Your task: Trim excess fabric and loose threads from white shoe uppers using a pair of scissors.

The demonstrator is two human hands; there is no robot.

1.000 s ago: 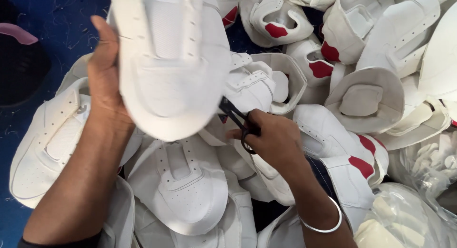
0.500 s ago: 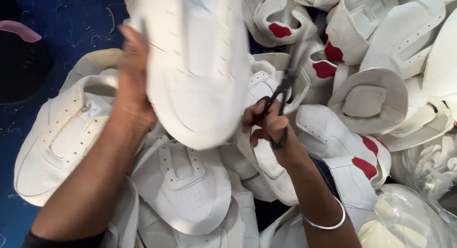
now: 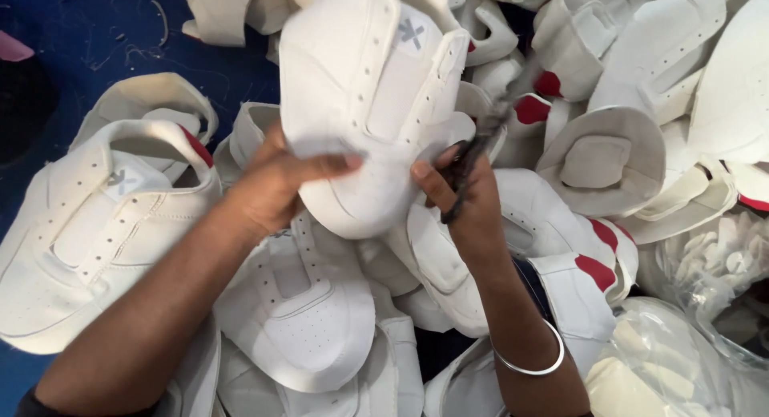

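Head view: the left hand [image 3: 276,181] clamps a white shoe upper [image 3: 364,104] raised over the heap of uppers [image 3: 312,321]. The right hand [image 3: 465,197] grips dark scissors [image 3: 473,157] at its edge. Trimming seems underway; many uppers appear left.

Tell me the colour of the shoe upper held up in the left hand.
White, with a small grey mark near its top; the shoe upper shows best in the head view.

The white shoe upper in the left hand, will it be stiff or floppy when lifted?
The white shoe upper probably is semi-stiff: it keeps its curved shape while the left hand grips only one edge. It seems light, being a sole-less shell.
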